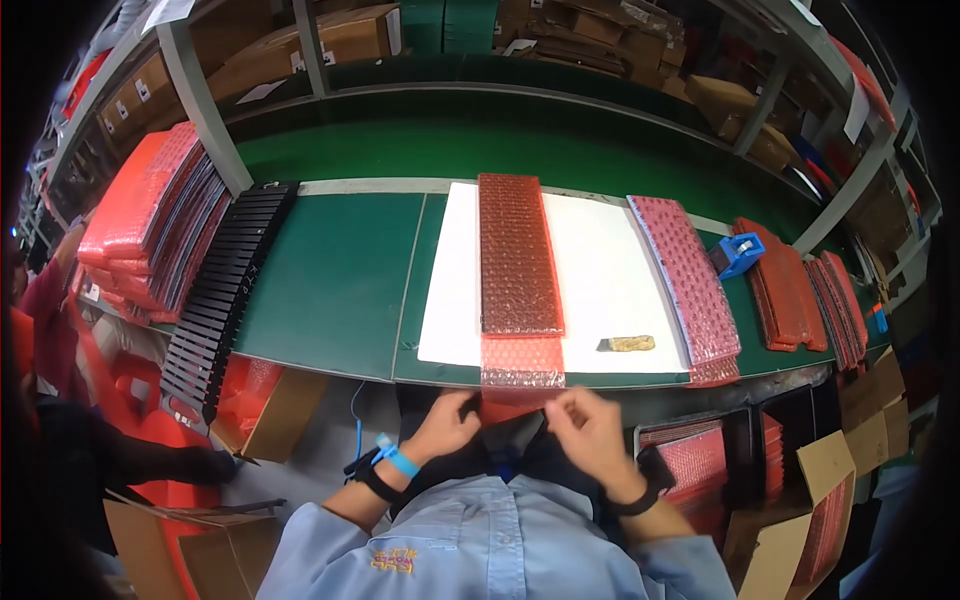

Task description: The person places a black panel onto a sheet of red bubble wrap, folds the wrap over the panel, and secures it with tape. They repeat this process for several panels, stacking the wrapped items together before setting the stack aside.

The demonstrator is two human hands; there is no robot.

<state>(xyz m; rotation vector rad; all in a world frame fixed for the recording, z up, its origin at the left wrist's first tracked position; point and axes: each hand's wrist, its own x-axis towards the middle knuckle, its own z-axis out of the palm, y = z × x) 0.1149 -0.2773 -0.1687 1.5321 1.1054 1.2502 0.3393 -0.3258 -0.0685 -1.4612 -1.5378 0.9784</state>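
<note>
Both hands at the counter edge, on red bubble wrap.

Left hand (447, 420) and right hand (588, 425) apparently pinch closed on the long red bubble-wrap sleeve (520, 352) overhanging the green counter (330, 280).

A green surface (330, 280) is seen below a metal shelf rack (200, 100), on which brown cardboard boxes (350, 35) are stored. Grey uprights are set at either end of that rack, and open cartons (270, 415) are kept under the surface
</note>
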